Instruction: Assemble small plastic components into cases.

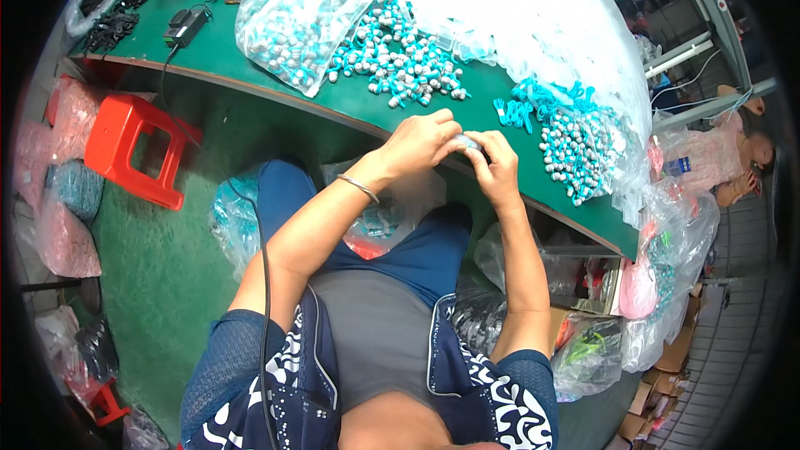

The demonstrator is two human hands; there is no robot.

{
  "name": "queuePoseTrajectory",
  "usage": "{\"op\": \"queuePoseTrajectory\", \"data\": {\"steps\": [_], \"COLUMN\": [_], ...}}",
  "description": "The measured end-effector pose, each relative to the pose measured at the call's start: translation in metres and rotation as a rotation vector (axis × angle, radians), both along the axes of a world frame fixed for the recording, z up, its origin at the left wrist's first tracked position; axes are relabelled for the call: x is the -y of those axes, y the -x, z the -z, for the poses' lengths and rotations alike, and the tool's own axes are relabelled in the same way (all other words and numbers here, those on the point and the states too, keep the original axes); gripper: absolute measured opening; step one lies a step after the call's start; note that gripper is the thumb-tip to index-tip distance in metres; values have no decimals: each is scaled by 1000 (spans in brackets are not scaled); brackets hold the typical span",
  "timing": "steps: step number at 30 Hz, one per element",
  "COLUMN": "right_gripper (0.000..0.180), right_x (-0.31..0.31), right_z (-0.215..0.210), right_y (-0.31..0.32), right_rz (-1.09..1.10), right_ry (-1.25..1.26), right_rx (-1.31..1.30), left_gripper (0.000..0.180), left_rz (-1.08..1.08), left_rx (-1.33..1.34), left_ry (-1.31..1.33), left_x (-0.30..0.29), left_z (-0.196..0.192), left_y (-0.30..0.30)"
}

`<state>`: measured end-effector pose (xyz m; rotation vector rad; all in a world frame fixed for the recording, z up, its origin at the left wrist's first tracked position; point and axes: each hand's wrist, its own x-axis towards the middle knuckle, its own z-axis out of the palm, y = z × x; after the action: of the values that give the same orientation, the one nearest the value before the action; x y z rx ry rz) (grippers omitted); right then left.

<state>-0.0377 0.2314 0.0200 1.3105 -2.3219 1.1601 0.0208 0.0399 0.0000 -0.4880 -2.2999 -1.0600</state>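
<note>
At the table's near edge my left hand (423, 142) and my right hand (498, 163) meet, both with fingers closed. Between them is a small pale grey piece (467, 142), mostly hidden by the fingers. My right thumb and fingers pinch it, and the left fingertips press at its other side. Just beyond lies a loose heap of small grey-and-turquoise pieces (406, 62). A second heap of similar pieces (575, 154) lies to the right, beside a bunch of turquoise loops (533, 102).
A clear plastic bag (292, 37) of the same pieces rests on the green table (200, 37). White plastic sheeting (533, 8) covers the far side. A black adapter (185, 27) trails a cable. A red stool (133, 150) stands left. Another person (708, 154) is at right.
</note>
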Motion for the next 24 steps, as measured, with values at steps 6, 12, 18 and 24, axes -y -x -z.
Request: {"op": "queuePoseTrajectory", "data": {"steps": [6, 12, 18, 24], "right_gripper": [17, 17, 42, 44], "right_x": [5, 1, 38, 81], "right_z": [-5, -21, -19, -9], "right_y": [-1, 23, 109, 139], "right_rz": [-64, -151, 315, 399], "right_ry": [-9, 50, -125, -305], "right_rx": [237, 441, -345, -366], "left_gripper": [18, 18, 26, 29], "left_rz": [-36, -65, -34, 32], "left_rx": [10, -67, 249, 551], "left_ry": [-83, -26, 257, 517], "left_x": [1, -1, -2, -5], "left_z": [-2, 7, 106, 201], "left_y": [-5, -50, -74, -86]}}
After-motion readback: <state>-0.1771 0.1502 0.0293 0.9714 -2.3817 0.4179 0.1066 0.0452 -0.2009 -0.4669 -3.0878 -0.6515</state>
